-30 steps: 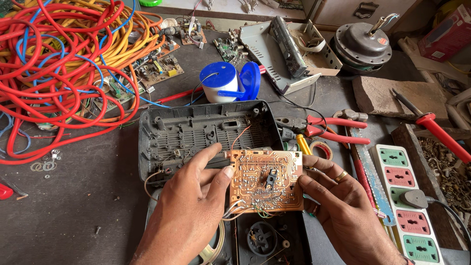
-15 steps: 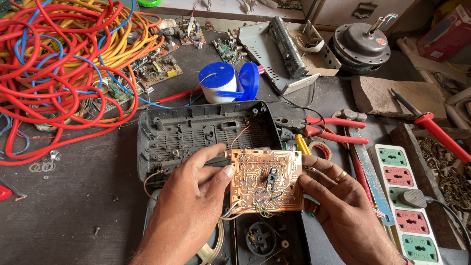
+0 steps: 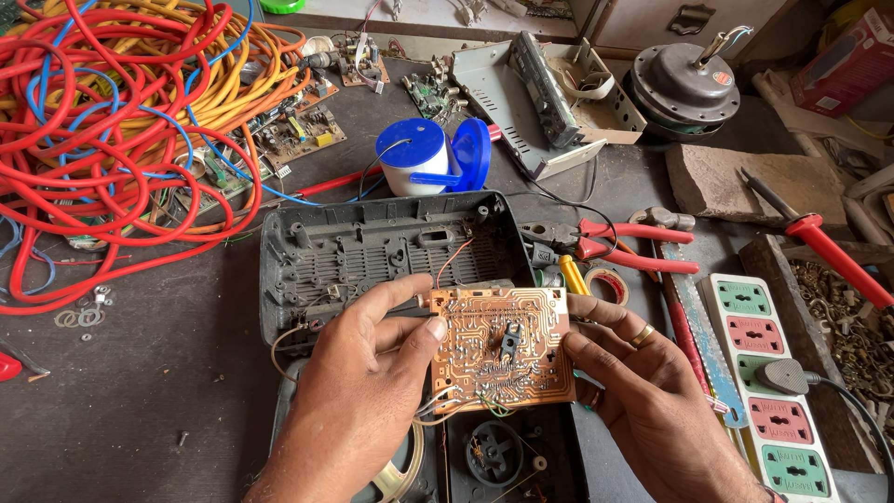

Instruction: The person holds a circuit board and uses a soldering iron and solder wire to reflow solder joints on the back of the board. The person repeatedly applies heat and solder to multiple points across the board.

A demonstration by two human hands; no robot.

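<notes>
With the grey casing (image 3: pixel 391 251) already opened, the circuit board (image 3: pixel 501 346) is lifted clear above it, solder side up, wires attached, pinched at its edges by left hand (image 3: pixel 358 396) and right hand (image 3: pixel 652 401).

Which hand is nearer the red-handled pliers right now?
Right. The right hand sits just below the red-handled pliers; the left hand is across the circuit board, farther away.

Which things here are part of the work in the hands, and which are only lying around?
In use: left hand and right hand hold the copper circuit board over the open grey casing.

Lying about: red pliers, cable tangle, power strip, blue-lidded tub.
</notes>
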